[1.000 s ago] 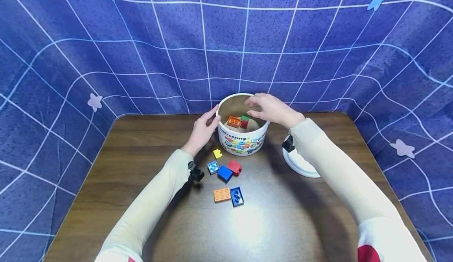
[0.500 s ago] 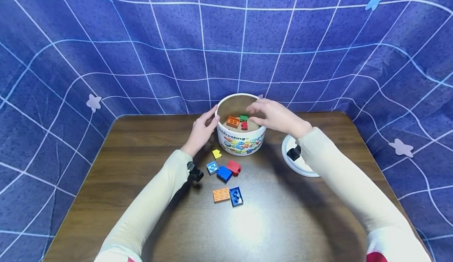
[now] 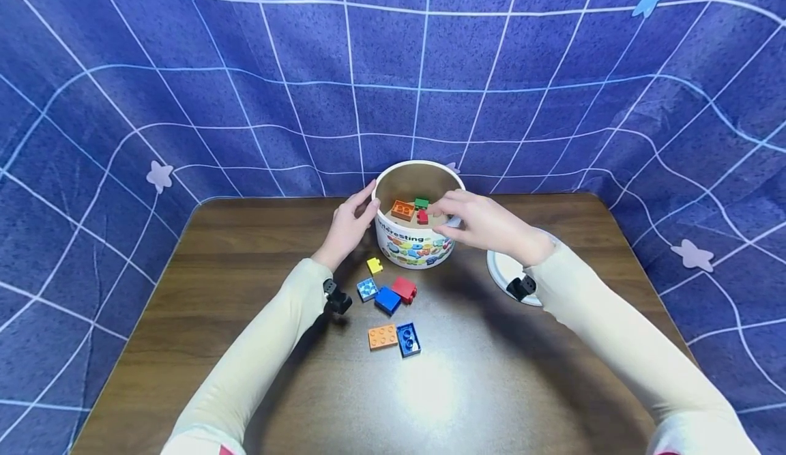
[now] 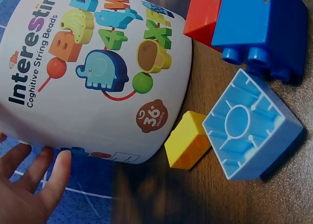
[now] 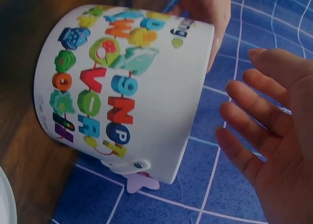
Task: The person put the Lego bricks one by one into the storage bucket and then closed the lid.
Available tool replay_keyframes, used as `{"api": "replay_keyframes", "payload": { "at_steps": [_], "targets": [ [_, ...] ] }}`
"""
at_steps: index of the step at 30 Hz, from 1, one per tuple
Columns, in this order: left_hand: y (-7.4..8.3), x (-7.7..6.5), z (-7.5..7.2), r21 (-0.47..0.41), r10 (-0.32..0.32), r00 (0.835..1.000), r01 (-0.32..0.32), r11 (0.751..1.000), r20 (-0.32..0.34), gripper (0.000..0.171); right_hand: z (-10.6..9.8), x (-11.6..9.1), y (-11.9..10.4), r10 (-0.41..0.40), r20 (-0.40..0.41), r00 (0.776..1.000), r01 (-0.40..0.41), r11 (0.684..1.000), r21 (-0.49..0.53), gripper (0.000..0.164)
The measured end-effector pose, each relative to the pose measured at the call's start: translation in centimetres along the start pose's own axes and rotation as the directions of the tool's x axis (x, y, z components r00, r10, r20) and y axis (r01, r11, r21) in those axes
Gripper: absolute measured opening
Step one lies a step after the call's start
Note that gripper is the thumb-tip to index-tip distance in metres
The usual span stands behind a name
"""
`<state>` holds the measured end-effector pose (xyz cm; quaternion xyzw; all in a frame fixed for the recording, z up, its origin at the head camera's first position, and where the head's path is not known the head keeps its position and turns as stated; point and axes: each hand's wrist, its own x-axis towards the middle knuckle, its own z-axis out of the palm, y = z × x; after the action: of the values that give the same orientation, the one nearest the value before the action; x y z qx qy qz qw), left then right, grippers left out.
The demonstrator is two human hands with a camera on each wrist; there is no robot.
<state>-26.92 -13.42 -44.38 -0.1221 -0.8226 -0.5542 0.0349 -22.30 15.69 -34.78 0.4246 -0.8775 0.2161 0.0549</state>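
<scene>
A white round tub [image 3: 417, 254] with colourful prints stands at the back of the table. My left hand [image 3: 348, 228] rests against its left side; the left wrist view shows straight fingers [image 4: 58, 177] along the wall. My right hand [image 3: 482, 219] overlaps the tub's front right rim in the head view. In the right wrist view its fingers [image 5: 264, 116] are spread and loosely bent, apart from the tub, holding nothing. Inside the tub lie an orange brick [image 3: 402, 210], a green brick [image 3: 421, 204] and a red brick [image 3: 423, 217].
In front of the tub lie a yellow brick [image 3: 374, 266], a light blue brick [image 3: 367, 289], a blue brick [image 3: 387, 301], a red block [image 3: 404, 289], an orange six-stud brick [image 3: 383, 337] and a dark blue brick [image 3: 409, 340]. A white lid [image 3: 500, 274] sits right, partly under the right arm.
My right hand has drawn back from over the tub's opening, toward the front right. The red brick in the tub has shifted slightly forward from the green one. The left hand stays put.
</scene>
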Motion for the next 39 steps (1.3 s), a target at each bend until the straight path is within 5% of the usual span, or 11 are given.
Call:
{"api": "replay_keyframes", "payload": {
  "at_steps": [23, 39],
  "targets": [
    [0.2, -0.1, 0.0, 0.008, 0.003, 1.000, -0.003, 1.000, 0.010, 0.054, 3.5, -2.6, -3.0, -0.063, 0.008, 0.998, 0.063, 0.997, 0.055, 0.029],
    [0.0, 0.2, -0.6, -0.012, 0.006, 0.999, -0.006, 1.000, 0.035, 0.053, 8.8, -3.2, -2.4, -0.054, 0.097, 0.994, 0.049, 0.998, 0.050, 0.029]
  ]
}}
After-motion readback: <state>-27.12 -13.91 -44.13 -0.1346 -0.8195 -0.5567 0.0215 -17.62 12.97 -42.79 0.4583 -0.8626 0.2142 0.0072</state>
